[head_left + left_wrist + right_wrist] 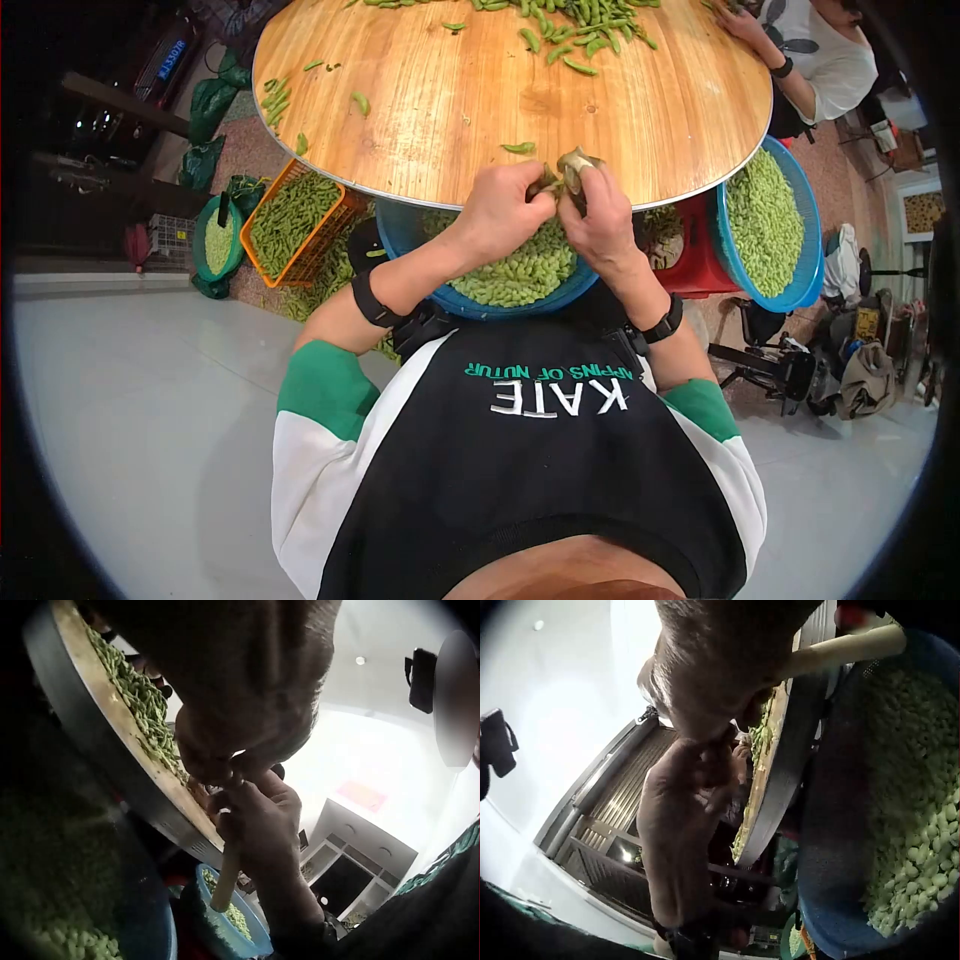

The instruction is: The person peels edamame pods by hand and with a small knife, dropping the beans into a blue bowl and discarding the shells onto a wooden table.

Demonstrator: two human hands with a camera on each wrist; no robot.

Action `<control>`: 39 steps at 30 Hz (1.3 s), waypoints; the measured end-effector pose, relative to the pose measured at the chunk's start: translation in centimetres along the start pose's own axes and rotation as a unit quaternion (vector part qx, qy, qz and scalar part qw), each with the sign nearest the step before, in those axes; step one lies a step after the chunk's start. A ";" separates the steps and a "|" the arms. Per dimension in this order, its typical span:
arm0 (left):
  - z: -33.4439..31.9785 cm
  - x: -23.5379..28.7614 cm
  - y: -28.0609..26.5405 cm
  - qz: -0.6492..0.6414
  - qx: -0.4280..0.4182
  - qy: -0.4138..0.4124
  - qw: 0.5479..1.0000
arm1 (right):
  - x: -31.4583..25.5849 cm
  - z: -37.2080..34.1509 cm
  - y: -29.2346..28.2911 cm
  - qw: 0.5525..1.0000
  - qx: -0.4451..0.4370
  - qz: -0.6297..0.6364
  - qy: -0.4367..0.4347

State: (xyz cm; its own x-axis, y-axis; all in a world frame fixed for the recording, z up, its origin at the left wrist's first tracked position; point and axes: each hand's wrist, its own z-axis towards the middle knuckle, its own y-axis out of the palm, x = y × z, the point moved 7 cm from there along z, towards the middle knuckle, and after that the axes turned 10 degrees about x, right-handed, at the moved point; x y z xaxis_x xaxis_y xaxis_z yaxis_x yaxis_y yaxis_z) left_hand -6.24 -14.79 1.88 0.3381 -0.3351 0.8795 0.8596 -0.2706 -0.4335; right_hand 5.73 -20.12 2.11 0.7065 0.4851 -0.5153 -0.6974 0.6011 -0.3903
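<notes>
Over the near edge of the round wooden table (420, 120), the right hand (605, 225) grips a pale stalk-like thing with a brownish-green end (578, 162). In both wrist views its smooth pale rod (226, 877) (847, 649) sticks out of the right hand (262, 832) (712, 667). Close beside it, the left hand (500, 215) pinches at the thing with thumb and bent fingers, touching or nearly touching the right one; the contact is partly hidden. Below both hands sits a blue basin (400, 232) of light-green shelled beans (520, 275). One green pod (518, 148) lies by the left hand.
More pods (590, 25) are heaped at the table's far side. An orange basket (290, 183) of pods stands left, beside a green basin (213, 272). Right are a red container (695, 250) and another blue basin (812, 240) of beans. Another person (825, 60) is at the far right.
</notes>
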 end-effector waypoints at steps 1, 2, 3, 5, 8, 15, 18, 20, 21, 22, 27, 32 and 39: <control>-0.2 0.0 0.0 0.002 -0.018 -0.009 1.000 | 0.5 -0.1 0.1 1.000 -0.016 -0.001 0.016; -0.3 0.0 0.0 0.005 -0.036 -0.017 0.999 | 0.9 -0.1 0.2 0.999 -0.030 -0.002 0.032; -0.6 0.3 -0.3 0.005 -0.035 -0.012 0.999 | 1.0 -0.1 0.1 0.999 -0.028 -0.003 0.028; -1.8 1.4 -1.4 0.095 -0.060 0.066 0.992 | 1.4 -0.5 0.4 0.994 -0.056 0.046 0.079; -3.4 1.4 -4.8 0.249 -0.130 0.134 0.950 | 0.1 -1.4 0.8 0.961 -0.177 0.189 0.095; 2.0 2.1 -6.7 0.352 -0.160 0.193 0.902 | -1.5 -2.3 1.4 0.958 -0.233 0.164 0.039; 9.9 0.8 -1.9 0.303 -0.084 0.254 0.914 | -0.8 -2.6 1.4 0.959 -0.229 0.156 0.064; 14.9 -0.8 1.1 0.296 -0.038 0.246 0.922 | -0.5 -2.5 0.7 0.959 -0.217 0.161 0.080; 16.7 -1.5 2.1 0.289 -0.009 0.233 0.928 | -0.2 -2.5 0.4 0.958 -0.205 0.172 0.098; 18.1 -2.6 3.3 0.287 -0.008 0.237 0.928 | 0.5 -2.8 0.1 0.959 -0.213 0.158 0.104; 21.7 -5.1 4.1 0.344 -0.011 0.163 0.925 | 1.5 -1.7 -1.8 0.945 -0.155 0.219 0.189; 16.9 -4.6 1.6 0.095 -0.070 0.019 0.993 | 4.6 -1.4 -1.9 0.810 -0.038 0.371 0.453; 5.3 -1.8 2.3 -0.286 -0.210 -0.206 0.912 | 3.5 -0.5 0.4 0.673 -0.040 0.541 0.504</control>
State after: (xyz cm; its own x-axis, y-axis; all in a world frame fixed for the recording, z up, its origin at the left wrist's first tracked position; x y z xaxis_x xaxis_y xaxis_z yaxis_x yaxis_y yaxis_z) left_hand -2.85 -10.08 0.39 0.0697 0.3143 0.9468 0.7473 -0.6452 0.1592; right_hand 7.87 -18.49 -0.25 -0.6314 -0.0886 -0.7704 -0.7702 0.1874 0.6097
